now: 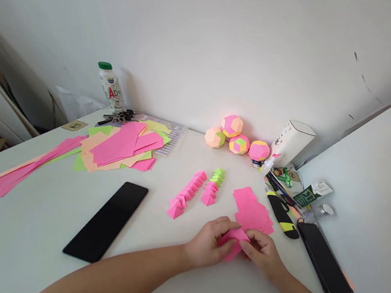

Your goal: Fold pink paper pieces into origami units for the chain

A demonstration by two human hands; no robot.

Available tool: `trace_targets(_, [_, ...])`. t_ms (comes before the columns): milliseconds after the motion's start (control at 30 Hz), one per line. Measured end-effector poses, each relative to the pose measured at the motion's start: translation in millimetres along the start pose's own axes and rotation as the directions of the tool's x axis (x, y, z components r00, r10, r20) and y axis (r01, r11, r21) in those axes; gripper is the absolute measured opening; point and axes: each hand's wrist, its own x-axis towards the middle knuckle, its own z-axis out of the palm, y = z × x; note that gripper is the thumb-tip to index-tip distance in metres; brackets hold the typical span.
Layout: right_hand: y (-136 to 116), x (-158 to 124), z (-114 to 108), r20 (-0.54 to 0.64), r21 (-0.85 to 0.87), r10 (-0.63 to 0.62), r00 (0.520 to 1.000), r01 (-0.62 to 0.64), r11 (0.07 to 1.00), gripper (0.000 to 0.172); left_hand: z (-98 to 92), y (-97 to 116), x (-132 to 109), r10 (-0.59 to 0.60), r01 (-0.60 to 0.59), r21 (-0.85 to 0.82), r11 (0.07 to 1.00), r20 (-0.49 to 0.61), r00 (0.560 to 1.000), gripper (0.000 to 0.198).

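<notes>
A pink sheet of paper [234, 248], partly folded, is held between both hands low over the table. My left hand [209, 243] grips it from the left, thumb in front and fingers on top. My right hand [262, 253] pinches its right corner between thumb and fingers. Just beyond my hands lies a loose stack of pink paper pieces [251, 209]. Farther off stand a row of pink folded paper units [188, 192] and a shorter row of pink units [210, 193] with green folded units [217, 177] behind it.
A black tablet-like slab [106, 221] lies left. Coloured paper sheets [117, 149], long paper strips [41, 165], keys [117, 117] and a white bottle [111, 88] are behind. Paper balls [232, 126] rest by the wall. A black-yellow cutter [282, 214] and phone [325, 260] lie right.
</notes>
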Motion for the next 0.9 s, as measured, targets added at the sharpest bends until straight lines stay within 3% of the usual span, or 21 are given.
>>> trace_targets(133, [0.2,0.0,0.4,-0.021,0.008,-0.002,1.000,0.003,1.000,0.029,-1.2,2.2,0.4,-0.041,0.040,0.024,0.999,0.082,0.996,0.034])
trace_targets(433, [8.6,-0.7,-2.7,-0.088,0.007,-0.009,0.996,0.009,1.000,0.030,-3.2,4.0,2.3,-0.084,0.087,-0.030,0.996,0.085,0.993,0.034])
trace_targets(900, [15.2,-3.5,-2.8,-0.159,0.021,-0.091,0.983,0.095,0.995,0.022,-5.0,7.8,5.6,-0.139,0.153,-0.110,0.982,0.123,0.983,0.018])
